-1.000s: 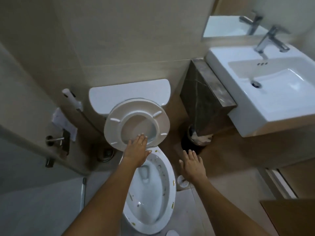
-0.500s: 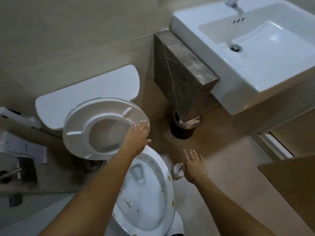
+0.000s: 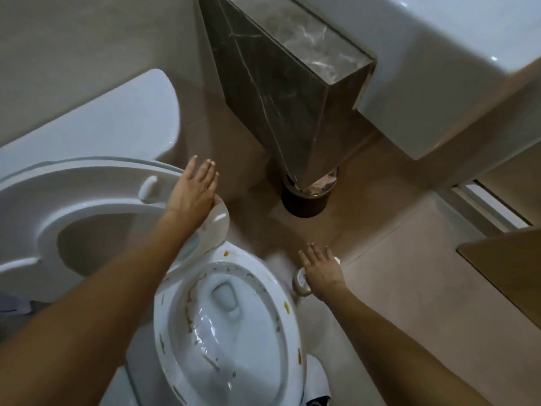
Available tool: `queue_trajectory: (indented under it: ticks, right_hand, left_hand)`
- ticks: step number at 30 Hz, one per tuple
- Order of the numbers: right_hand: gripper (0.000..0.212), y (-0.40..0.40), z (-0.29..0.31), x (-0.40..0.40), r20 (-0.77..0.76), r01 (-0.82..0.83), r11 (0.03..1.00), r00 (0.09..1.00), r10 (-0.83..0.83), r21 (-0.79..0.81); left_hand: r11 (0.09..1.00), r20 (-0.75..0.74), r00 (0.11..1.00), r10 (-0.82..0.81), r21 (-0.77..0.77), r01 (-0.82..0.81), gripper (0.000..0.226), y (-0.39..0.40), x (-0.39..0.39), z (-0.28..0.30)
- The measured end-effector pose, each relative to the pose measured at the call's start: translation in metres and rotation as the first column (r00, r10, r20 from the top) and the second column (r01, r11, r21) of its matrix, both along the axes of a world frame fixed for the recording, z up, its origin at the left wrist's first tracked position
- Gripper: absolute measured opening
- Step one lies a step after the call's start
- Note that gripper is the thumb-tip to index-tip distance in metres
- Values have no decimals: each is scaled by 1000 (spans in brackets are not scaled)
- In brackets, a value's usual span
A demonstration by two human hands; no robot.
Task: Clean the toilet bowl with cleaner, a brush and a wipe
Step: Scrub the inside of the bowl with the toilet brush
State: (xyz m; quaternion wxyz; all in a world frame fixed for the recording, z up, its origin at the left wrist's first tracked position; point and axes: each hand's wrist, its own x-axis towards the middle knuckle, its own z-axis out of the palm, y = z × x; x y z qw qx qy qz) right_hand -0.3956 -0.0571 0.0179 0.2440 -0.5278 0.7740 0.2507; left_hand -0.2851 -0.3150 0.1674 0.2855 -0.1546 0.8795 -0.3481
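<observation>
With the left hand [image 3: 193, 191] flat and open against the raised seat [image 3: 87, 200], the empty, spread right hand [image 3: 320, 271] should close on the brush handle [image 3: 301, 281] beside the bowl [image 3: 234, 317].

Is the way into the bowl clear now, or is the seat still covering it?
Nothing visible covers it. The seat is raised, with the left hand flat on its edge, and the stained toilet bowl lies open below. The right hand is off to the bowl's right.

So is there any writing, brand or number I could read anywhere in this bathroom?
None can be read.
Dark object at the bottom edge, beside the toilet bowl: faint white marks, too small and blurred to read.
Small round white thing under the right hand: no legible label.
</observation>
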Motion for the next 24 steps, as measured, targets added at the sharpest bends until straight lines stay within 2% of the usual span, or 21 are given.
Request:
queue_trajectory:
  ticks: [3,6,10,16,19,24]
  right_hand:
    - [60,-6,-15,-3,-90,-70,994,993,78,85]
    - [45,-8,-16,-6,-177,-104,978,975,136,182]
    - [33,-8,-10,-10,-168,-107,965,974,149,240]
    - [30,-14,-20,-1,-127,-121,935,977,172,333]
    - [32,-17,-37,4,-126,-72,941,985,120,329]
    - [27,-14,-27,5,-70,124,954,992,-109,272]
  left_hand:
    - [999,-6,1000,-19,-30,19,58,-1,1,-8]
    - [999,-47,999,-16,-44,14,60,-1,1,-11]
    - [999,-67,998,16,-41,-18,61,1,-1,-10]
    - [999,-89,995,34,-6,-34,62,4,-2,-5]
    - [1000,-97,995,16,-5,-16,62,1,0,-9]
    - [1000,-75,997,24,-1,-24,62,3,0,-6]
